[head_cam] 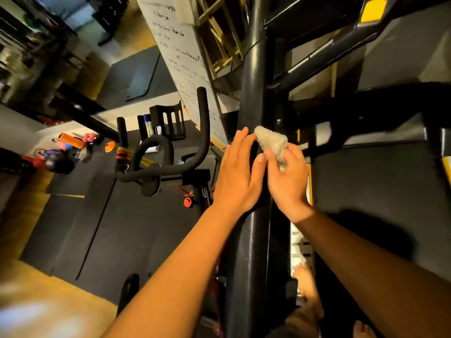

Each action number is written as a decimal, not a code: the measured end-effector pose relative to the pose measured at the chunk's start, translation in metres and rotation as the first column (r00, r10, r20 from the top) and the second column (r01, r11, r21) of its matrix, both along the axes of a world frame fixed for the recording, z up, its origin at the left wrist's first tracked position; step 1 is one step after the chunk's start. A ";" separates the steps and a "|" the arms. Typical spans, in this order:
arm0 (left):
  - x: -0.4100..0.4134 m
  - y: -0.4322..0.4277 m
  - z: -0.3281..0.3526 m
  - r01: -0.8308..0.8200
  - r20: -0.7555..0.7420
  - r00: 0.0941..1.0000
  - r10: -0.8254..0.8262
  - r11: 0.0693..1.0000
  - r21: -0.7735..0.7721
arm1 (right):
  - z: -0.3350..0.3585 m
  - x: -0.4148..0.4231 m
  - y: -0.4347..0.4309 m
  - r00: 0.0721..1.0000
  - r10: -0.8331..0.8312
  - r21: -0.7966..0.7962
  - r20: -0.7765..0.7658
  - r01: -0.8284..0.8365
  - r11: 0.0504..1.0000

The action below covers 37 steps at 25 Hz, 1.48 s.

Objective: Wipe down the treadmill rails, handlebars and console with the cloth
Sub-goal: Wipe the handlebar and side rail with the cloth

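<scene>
A thick black treadmill rail [253, 69] runs from the bottom centre up through the frame. My left hand [238, 174] lies flat against its left side, fingers together and extended, thumb on the front of the rail. My right hand [286, 176] is on the rail's right side and pinches a small pale grey cloth [272, 141] between thumb and fingers; the cloth's top presses on the rail. A black handlebar [324, 62] branches off to the upper right. The dark treadmill deck [378, 181] lies to the right.
An exercise bike with black curved handlebars [170, 164] stands close on the left. A whiteboard [180, 54] with writing leans behind it. Kettlebells and an orange roller [70, 140] lie on the floor at far left. My bare feet [307, 289] are visible below.
</scene>
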<state>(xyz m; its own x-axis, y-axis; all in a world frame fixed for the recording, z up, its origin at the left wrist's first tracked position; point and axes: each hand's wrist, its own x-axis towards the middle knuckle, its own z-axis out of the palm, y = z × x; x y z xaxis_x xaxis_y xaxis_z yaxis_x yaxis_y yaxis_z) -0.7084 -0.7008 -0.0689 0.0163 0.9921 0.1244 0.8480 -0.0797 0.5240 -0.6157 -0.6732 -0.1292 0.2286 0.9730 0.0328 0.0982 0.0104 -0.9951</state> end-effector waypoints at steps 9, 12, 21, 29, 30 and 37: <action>0.003 0.011 -0.014 0.063 0.091 0.994 -0.065 0.998 0.028 | -0.036 -0.001 -0.076 0.995 0.095 -0.175 -0.010 -0.095 0.980; 0.003 0.010 -0.016 -0.002 0.120 0.993 -0.001 1.000 0.023 | 0.001 -0.001 0.008 0.996 0.084 -0.110 -0.005 -0.084 0.990; -0.001 0.014 -0.018 0.012 0.377 0.926 -0.017 1.000 0.016 | 0.011 -0.008 -0.042 0.985 0.071 -0.158 -0.155 -0.096 0.983; 0.007 0.012 -0.001 0.000 0.283 0.959 0.021 0.997 -0.073 | 0.011 -0.007 0.057 0.998 0.050 -0.107 0.029 -0.046 0.993; 0.006 0.012 -0.004 0.008 0.227 0.974 0.002 0.999 -0.043 | 0.013 -0.007 0.083 1.000 0.019 -0.082 0.013 -0.018 0.996; 0.004 0.020 -0.007 -0.042 0.062 0.997 0.039 0.998 0.056 | -0.009 -0.002 -0.014 0.972 0.099 -0.050 -0.214 -0.112 0.992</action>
